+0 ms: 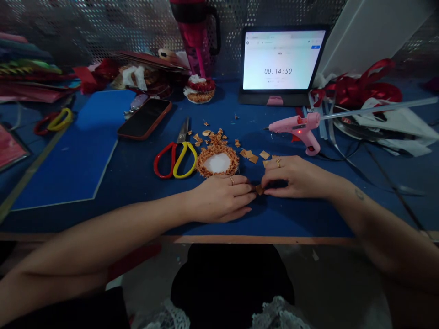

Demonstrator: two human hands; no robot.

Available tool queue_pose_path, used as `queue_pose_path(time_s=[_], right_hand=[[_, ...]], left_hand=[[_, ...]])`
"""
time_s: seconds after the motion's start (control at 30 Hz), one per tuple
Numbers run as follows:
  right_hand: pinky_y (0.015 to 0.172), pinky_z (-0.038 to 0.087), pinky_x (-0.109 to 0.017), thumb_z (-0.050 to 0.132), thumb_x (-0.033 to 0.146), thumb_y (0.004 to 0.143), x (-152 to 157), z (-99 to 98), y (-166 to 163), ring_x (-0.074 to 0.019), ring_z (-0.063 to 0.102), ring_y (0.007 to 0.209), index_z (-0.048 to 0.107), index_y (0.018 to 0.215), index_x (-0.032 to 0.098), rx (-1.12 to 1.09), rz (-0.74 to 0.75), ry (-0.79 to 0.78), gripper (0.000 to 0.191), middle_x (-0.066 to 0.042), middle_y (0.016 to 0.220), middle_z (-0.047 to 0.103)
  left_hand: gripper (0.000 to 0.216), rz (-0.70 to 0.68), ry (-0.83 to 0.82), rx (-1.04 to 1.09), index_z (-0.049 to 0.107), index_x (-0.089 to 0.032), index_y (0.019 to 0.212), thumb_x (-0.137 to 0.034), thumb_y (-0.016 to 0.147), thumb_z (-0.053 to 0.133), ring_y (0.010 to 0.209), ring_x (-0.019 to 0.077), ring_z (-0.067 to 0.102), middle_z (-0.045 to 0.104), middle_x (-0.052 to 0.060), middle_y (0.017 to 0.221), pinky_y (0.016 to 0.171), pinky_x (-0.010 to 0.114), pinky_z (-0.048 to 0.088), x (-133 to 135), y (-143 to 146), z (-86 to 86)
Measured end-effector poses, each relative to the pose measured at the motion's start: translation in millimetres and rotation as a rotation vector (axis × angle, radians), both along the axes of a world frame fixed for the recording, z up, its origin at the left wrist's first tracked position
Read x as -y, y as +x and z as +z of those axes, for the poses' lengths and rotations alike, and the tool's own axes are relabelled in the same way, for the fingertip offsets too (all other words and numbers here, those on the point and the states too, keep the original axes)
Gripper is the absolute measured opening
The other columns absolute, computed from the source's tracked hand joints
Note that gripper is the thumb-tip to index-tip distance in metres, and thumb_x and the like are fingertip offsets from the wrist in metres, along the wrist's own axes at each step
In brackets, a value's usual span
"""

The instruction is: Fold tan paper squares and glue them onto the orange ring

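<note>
My left hand (221, 197) and my right hand (297, 177) meet near the front of the blue table, their fingertips pinched together on one small orange paper square (259, 189). Just behind my left hand lies a round craft piece (217, 161), white in the middle with a ring of orange paper bits around it. More loose orange squares (254, 156) lie between that piece and my right hand.
Red-and-yellow scissors (175, 155) lie left of the craft piece, a phone (144, 118) further back left. A pink glue gun (299, 129) stands behind my right hand. At the back are a tablet (281, 60) showing a timer, a pink cup (196, 36) and red ribbon (356, 87).
</note>
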State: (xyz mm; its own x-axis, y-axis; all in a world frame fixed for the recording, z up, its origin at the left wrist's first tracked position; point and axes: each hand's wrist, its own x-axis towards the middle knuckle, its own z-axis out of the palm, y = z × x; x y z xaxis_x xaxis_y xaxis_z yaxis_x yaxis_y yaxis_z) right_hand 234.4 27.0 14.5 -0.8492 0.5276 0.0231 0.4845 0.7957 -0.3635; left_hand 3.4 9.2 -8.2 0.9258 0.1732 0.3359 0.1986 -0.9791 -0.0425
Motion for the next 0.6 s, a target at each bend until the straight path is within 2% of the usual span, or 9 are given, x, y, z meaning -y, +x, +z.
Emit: queue_pose_path(time_s=[0.27, 0.47, 0.6], right_hand=[[0.069, 0.037, -0.025, 0.052, 0.031, 0.080, 3.7, -0.6, -4.5, -0.0129, 0.053, 0.076, 0.062, 0.082, 0.021, 0.035, -0.037, 0.083, 0.014, -0.001, 0.076, 0.060], [0.066, 0.036, -0.024, 0.053, 0.029, 0.079, 8.2, -1.8, -7.9, -0.0119, 0.053, 0.075, 0.059, 0.080, 0.020, 0.039, -0.057, 0.100, 0.011, 0.000, 0.078, 0.060], [0.066, 0.035, -0.024, 0.053, 0.036, 0.079, 7.2, -2.0, -7.2, -0.0117, 0.052, 0.073, 0.059, 0.079, 0.020, -0.001, -0.028, 0.044, 0.018, 0.000, 0.075, 0.060]], left_hand=[[0.035, 0.100, -0.004, 0.015, 0.055, -0.012, 0.112, -0.034, 0.086, 0.045, 0.103, 0.0190, 0.054, 0.060, 0.007, 0.110, 0.088, 0.032, 0.050, -0.7, 1.5, -0.6], [0.026, 0.039, 0.014, 0.096, 0.060, -0.012, 0.099, -0.029, 0.086, 0.047, 0.093, 0.0141, 0.058, 0.064, 0.006, 0.097, 0.086, 0.026, 0.051, 0.8, 0.2, 2.1], [0.024, -0.015, 0.022, 0.090, 0.061, -0.013, 0.095, -0.030, 0.085, 0.047, 0.089, 0.0138, 0.060, 0.065, 0.005, 0.094, 0.080, 0.025, 0.052, 2.2, -0.4, 3.7]])
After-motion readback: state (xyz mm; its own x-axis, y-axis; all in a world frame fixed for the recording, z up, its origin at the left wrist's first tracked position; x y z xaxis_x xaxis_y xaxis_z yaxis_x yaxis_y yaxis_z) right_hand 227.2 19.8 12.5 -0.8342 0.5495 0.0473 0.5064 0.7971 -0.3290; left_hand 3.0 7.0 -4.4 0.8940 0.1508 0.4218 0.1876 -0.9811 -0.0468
